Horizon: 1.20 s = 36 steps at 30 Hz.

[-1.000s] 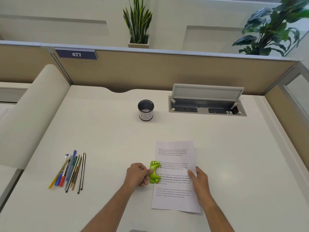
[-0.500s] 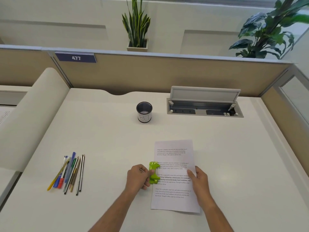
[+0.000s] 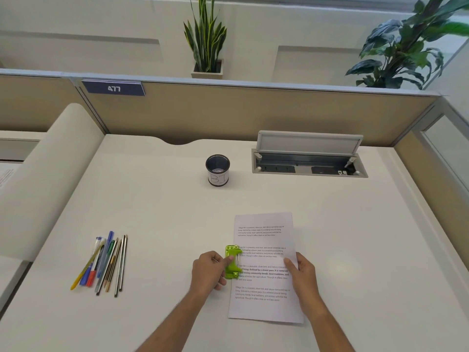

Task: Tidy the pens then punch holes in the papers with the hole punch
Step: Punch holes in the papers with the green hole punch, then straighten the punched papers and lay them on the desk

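— Where's the hole punch?

— The green hole punch [image 3: 232,261] sits on the left edge of the printed sheet of paper [image 3: 265,269], about halfway down. The left hand [image 3: 209,271] is curled around it, thumb laid across the top.

— And the other hand?

— The right hand [image 3: 302,274] lies on the paper's right side, fingers together, pressing it to the white desk [image 3: 162,217].

— The pens?

— The pens and pencils [image 3: 102,262] lie bunched well off to the left — none in the mesh pen cup [image 3: 217,170], which stands upright near the back beside the open cable tray [image 3: 308,161].
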{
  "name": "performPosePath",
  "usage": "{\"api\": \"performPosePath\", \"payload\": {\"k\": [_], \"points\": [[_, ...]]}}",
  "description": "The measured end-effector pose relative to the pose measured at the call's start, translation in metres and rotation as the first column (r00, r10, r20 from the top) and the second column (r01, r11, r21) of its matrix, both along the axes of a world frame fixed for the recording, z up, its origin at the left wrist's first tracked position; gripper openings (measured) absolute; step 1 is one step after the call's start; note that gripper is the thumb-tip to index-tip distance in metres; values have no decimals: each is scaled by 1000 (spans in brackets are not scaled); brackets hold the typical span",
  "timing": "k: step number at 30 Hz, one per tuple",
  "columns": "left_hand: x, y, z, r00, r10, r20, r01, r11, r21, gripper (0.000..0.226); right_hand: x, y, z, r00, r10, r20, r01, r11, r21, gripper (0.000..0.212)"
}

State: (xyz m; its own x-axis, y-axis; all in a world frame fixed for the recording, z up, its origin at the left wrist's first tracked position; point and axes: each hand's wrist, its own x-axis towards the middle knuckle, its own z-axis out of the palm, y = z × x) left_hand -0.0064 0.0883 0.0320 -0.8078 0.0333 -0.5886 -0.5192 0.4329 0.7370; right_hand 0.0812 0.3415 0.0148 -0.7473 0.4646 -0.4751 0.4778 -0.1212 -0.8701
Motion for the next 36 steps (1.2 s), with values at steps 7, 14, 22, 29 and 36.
{"api": "performPosePath", "payload": {"k": [7,14,22,29,36], "points": [[0,3,-1,999,13,-31,-14,1000,-27,44,10,10,7,998,-66,3,66,997,-26,21],[-3,15,13,954,-67,-293,-14,963,-268,26,19,34,37,991,-128,-49,127,992,-11,21],[-22,60,67,945,-261,-196,319,865,388,35,22,46,102,973,-97,-208,91,995,-41,25],[-21,87,98,900,-183,-395,354,835,420,18,37,61,145,947,-65,-314,92,993,72,28],[2,105,118,766,-118,-632,377,879,293,12,54,77,162,939,-87,-334,167,962,217,22]]}}
